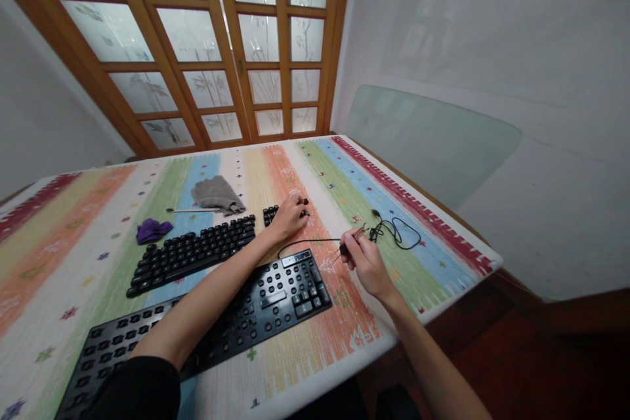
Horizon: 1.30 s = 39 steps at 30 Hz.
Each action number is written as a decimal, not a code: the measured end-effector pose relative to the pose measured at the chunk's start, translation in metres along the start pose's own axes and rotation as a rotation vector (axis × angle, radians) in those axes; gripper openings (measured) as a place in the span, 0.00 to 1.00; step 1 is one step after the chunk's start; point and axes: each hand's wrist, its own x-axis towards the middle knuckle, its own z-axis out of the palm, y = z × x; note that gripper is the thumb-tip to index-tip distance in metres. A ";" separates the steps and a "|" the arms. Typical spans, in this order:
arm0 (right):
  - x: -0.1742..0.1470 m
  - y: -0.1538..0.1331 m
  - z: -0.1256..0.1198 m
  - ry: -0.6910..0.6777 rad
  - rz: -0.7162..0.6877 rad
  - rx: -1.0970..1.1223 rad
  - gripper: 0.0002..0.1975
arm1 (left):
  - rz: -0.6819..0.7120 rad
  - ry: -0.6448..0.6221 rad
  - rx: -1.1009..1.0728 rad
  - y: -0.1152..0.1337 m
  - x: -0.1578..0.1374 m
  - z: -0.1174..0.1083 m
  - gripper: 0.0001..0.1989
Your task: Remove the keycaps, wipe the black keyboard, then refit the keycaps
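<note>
My left hand (291,215) reaches over the table with its fingertips at small black keycaps (306,201). It appears to pinch one of them, partly covered by the fingers. Beside that hand is a short group of loose keycaps (270,214). My right hand (365,260) is closed around a thin wire keycap puller (335,255), whose fine wires stick out on both sides of the fist. In front of me, under my left forearm, lies a black keyboard (275,282) with most of its keycaps off. A few keycaps stay at its right-hand end. Removed keycaps (197,252) stand in rows behind it.
A grey cloth (216,194), a white stick-handled brush (194,210) and a crumpled purple cloth (153,231) lie beyond the keycaps. The keyboard's black cable (401,236) coils at the right. The table's right edge (457,295) runs below my right forearm.
</note>
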 end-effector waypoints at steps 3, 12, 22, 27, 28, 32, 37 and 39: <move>0.000 0.002 -0.001 -0.007 0.002 0.004 0.22 | -0.006 -0.003 0.024 -0.001 0.000 0.001 0.05; -0.002 0.003 0.000 -0.016 0.009 0.023 0.22 | -0.002 -0.015 0.051 -0.002 0.002 0.002 0.05; -0.004 0.004 0.000 -0.042 0.004 0.010 0.20 | -0.036 0.005 0.053 -0.004 0.003 0.000 0.04; -0.007 -0.004 -0.001 -0.046 -0.036 -0.026 0.19 | -0.057 0.030 0.034 -0.003 -0.005 -0.013 0.05; -0.009 -0.006 -0.001 -0.054 -0.047 -0.033 0.19 | -0.062 0.036 0.029 -0.002 -0.010 -0.018 0.06; -0.019 -0.008 0.003 -0.162 -0.053 -0.030 0.18 | -0.069 0.041 -0.008 0.008 -0.042 -0.042 0.07; -0.034 -0.006 0.017 -0.336 -0.039 -0.034 0.18 | -0.035 -0.046 -0.092 0.036 -0.095 -0.074 0.05; -0.038 -0.005 0.023 -0.379 -0.036 -0.030 0.18 | -0.049 -0.101 -0.169 0.050 -0.115 -0.084 0.06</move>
